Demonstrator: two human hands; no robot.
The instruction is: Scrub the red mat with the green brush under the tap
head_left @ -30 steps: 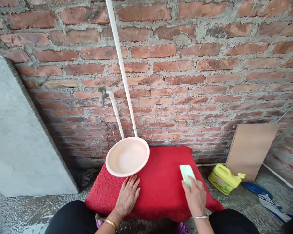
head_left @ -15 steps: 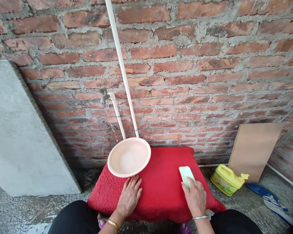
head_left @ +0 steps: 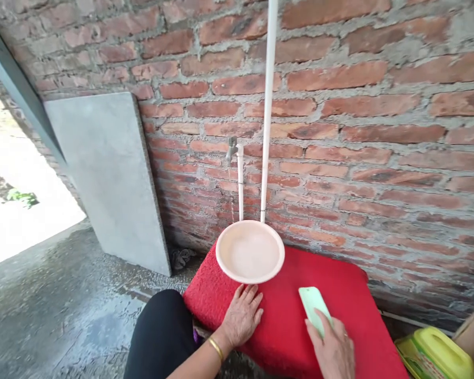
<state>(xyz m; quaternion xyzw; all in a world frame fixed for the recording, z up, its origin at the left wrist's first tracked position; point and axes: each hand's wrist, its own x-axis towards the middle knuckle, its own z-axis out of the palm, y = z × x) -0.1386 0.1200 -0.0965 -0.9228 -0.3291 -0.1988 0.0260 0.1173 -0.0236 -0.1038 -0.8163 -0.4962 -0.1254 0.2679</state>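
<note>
My left hand [head_left: 242,316] lies flat on a thick red cloth [head_left: 284,337], fingers spread, fingertips close under the near rim of a pale pink basin [head_left: 250,252]. Whether they touch the rim I cannot tell. My right hand [head_left: 334,345] grips a flat, pale green brush-like block [head_left: 314,305] with rounded corners and a small slot near its far end. Its underside is hidden against the cloth. The cloth covers a low table or stool whose frame does not show. The basin sits at the cloth's far left corner.
A thin stream of water falls from a tap [head_left: 231,149] behind the basin, next to a white pipe [head_left: 267,116] on the brick wall. A grey slab [head_left: 106,173] leans at left above wet floor [head_left: 102,326]. A yellow jug [head_left: 438,355] stands at the lower right.
The view has swung left, so things appear farther right and a bright opening shows at left. The green block stays in my right hand; my left hand stays near the basin.
</note>
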